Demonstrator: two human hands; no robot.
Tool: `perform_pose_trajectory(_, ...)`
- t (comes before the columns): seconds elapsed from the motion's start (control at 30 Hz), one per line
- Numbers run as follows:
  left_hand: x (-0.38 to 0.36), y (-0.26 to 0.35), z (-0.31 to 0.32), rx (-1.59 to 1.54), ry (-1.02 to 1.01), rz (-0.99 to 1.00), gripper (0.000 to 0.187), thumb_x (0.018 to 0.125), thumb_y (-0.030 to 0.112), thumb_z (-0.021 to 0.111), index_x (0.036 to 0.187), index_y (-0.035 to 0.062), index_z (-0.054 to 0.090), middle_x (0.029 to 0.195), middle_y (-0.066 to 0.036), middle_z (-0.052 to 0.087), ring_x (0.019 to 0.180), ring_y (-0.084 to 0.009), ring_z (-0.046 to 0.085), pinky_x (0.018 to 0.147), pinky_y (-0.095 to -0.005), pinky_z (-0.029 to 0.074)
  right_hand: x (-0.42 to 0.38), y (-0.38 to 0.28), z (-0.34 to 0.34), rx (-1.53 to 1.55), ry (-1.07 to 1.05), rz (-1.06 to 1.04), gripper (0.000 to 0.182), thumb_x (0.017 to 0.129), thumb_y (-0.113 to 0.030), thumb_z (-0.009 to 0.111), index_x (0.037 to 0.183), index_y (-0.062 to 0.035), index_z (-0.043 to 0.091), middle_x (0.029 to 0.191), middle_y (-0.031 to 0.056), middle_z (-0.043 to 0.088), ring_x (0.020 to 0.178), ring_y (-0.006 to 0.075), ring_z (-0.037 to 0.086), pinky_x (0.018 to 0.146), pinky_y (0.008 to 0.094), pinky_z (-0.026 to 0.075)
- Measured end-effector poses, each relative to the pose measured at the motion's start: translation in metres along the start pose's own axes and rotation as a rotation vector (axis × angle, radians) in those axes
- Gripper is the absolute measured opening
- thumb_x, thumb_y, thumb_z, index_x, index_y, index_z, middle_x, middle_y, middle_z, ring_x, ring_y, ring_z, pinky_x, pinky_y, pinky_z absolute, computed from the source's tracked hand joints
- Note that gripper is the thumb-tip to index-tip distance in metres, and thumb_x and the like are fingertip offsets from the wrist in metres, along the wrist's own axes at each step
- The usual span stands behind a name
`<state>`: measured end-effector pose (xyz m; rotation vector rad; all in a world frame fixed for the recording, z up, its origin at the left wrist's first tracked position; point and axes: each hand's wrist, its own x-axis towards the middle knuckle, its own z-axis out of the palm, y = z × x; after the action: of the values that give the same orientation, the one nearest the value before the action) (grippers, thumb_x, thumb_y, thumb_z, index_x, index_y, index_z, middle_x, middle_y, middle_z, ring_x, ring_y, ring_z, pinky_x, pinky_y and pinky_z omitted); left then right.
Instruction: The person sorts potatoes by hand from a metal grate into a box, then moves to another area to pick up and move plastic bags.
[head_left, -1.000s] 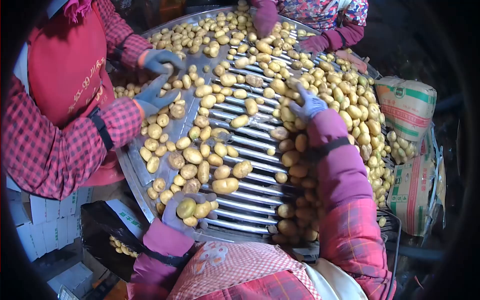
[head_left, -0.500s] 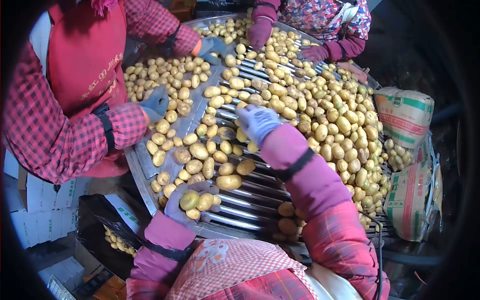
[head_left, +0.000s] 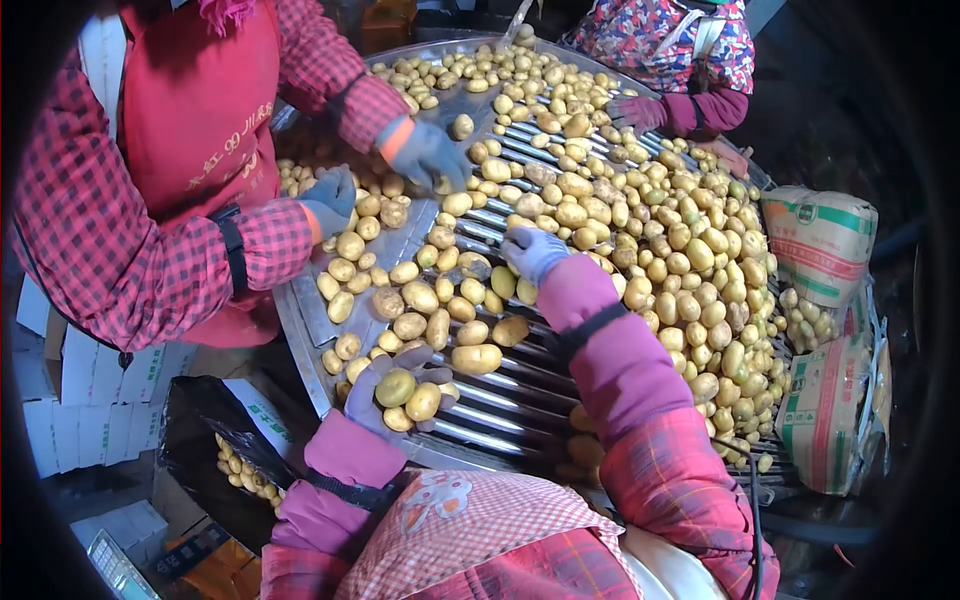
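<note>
My left hand (head_left: 366, 398), in a purple-grey glove, is palm up at the table's near-left edge, fingers curled round several potatoes (head_left: 397, 387). One of these is greener than the others. Over the rollers, my right hand (head_left: 536, 252), in a pale glove, reaches down among the potatoes with its fingers curled. Whatever those fingers hold is hidden from me. Just below it lie a greenish potato (head_left: 503, 282) and a yellow one. Metal rollers (head_left: 490, 412) show between my hands.
A big potato heap (head_left: 700, 270) covers the right side. Across on the left, a co-worker's gloved hands (head_left: 428, 157) work over potatoes. Another person's gloved hand (head_left: 637, 113) rests at the far side. Printed sacks (head_left: 822, 240) stand right; white boxes (head_left: 95, 400) and a black bag (head_left: 205, 440) left.
The whole view has shifted slightly. My right hand has drawn a little nearer the greenish potato; my left still holds its potatoes. The left co-worker's hands have lifted, and one far hand has left view.
</note>
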<state>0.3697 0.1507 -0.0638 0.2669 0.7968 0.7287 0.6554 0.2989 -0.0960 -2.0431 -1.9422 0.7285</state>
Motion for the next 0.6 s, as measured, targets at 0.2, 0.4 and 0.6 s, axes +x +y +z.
perform_pose_trajectory(0.2, 0.003, -0.004, 0.002, -0.006, 0.016, 0.13, 0.068, 0.088, 0.057, 0.035, 0.133, 0.0074, 0.045, 0.122, -0.017, 0.056, 0.089, -0.0329, 0.065, 0.05, -0.0322, 0.051, -0.101, -0.076, 0.037, 0.726, -0.024, -0.262, 0.035, 0.088, -0.025, 0.059, 0.115, -0.0028, 0.059, 0.096, 0.0171, 0.064, 0.095, 0.0288, 0.062, 0.084, 0.0373, 0.049)
perform_pose_trajectory(0.4, -0.004, 0.007, 0.012, -0.376, 0.021, 0.018, 0.055, 0.094, 0.049, 0.037, 0.124, 0.0054, 0.05, 0.113, -0.014, 0.061, 0.083, -0.029, 0.066, 0.053, -0.0287, 0.054, -0.096, -0.054, 0.024, 0.261, 0.044, -0.5, 0.036, 0.082, -0.023, 0.062, 0.114, -0.0078, 0.057, 0.108, 0.0152, 0.059, 0.095, 0.0346, 0.059, 0.081, 0.0435, 0.049)
perform_pose_trajectory(0.6, -0.002, 0.013, 0.012, -0.159, -0.046, 0.046, 0.049, 0.097, 0.04, 0.033, 0.123, 0.0031, 0.05, 0.108, -0.016, 0.062, 0.085, -0.0283, 0.065, 0.056, -0.0297, 0.055, -0.046, -0.001, 0.023, -0.283, 0.006, -0.334, 0.042, 0.078, -0.02, 0.063, 0.12, -0.0203, 0.055, 0.12, 0.0121, 0.052, 0.108, 0.0339, 0.055, 0.086, 0.0464, 0.047)
